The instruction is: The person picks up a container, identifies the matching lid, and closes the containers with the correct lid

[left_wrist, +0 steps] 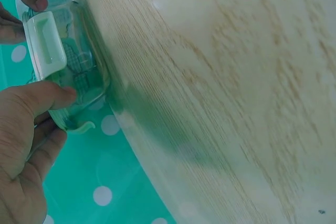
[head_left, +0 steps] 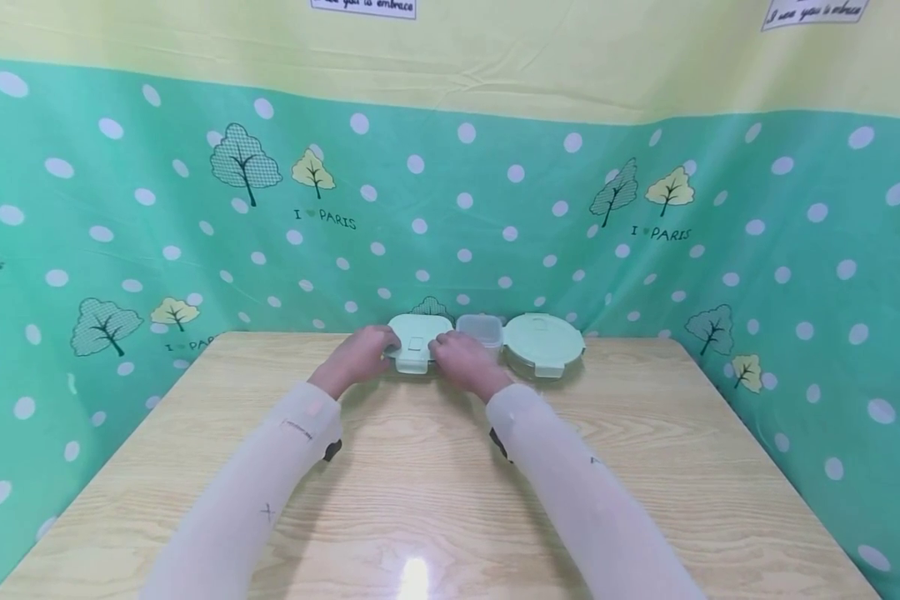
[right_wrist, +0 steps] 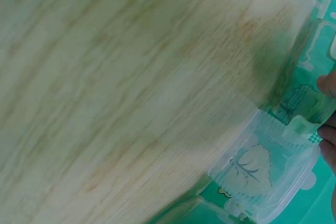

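A rectangular glass food container (left_wrist: 86, 72) with a pale green snap lid (head_left: 420, 332) stands at the table's back edge. My left hand (head_left: 367, 348) grips its left end; in the left wrist view the thumb lies on the glass front and the fingers curl behind. At the right end my right hand (head_left: 465, 357) holds the container, its fingertips near a side clip (right_wrist: 304, 124) that sticks outward. Another clip (left_wrist: 81, 128) juts out at the left end. The front clip (left_wrist: 50, 43) lies down against the glass.
To the right, a clear plastic box (head_left: 480, 328) stands close beside my right hand. Beyond it sits a round glass container with a pale green lid (head_left: 544, 340). A green dotted cloth (head_left: 465, 225) hangs right behind the wooden table (head_left: 412, 467).
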Available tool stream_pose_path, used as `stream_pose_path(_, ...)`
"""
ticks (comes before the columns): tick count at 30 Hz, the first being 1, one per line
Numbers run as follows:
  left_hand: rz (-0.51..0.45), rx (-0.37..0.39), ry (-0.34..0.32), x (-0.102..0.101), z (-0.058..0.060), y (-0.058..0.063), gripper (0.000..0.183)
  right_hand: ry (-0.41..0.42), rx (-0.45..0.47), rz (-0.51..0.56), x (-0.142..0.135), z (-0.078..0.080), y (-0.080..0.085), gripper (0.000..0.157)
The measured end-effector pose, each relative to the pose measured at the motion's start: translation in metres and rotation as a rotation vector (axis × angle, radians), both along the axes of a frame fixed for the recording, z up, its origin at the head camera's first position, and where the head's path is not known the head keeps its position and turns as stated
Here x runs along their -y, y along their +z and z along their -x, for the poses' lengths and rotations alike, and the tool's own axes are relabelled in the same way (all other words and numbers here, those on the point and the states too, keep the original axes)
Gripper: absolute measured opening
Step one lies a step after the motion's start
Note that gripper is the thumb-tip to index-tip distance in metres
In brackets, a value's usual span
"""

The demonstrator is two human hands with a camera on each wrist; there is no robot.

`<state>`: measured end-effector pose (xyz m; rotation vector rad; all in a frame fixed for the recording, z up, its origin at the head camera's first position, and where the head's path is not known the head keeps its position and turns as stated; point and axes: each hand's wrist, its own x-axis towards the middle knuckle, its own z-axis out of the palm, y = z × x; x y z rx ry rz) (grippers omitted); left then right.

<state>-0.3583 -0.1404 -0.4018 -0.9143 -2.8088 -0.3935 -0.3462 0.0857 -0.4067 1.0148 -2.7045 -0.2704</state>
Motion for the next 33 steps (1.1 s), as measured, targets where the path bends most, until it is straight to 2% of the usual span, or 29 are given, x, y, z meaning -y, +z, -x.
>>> stream_pose_path(14,0.040,-0.039,-0.031,0.001,0.002,-0.002,0.031,0.024,-0.001,0.004,-0.004,0.001,0.000,0.019)
stream_pose_path(21,0.045,-0.059,-0.052,0.001,0.000,-0.003,0.029,0.052,0.000,0.089,-0.009,-0.007,0.002,0.015)
stream_pose_path(28,-0.023,-0.060,-0.035,-0.003,-0.009,0.000,0.031,0.042,0.030,0.158,-0.018,-0.020,0.012,0.029)
stream_pose_path(33,-0.040,-0.105,-0.028,-0.008,-0.020,0.001,0.027,0.022,0.029,0.187,-0.025,-0.032,0.023,0.042)
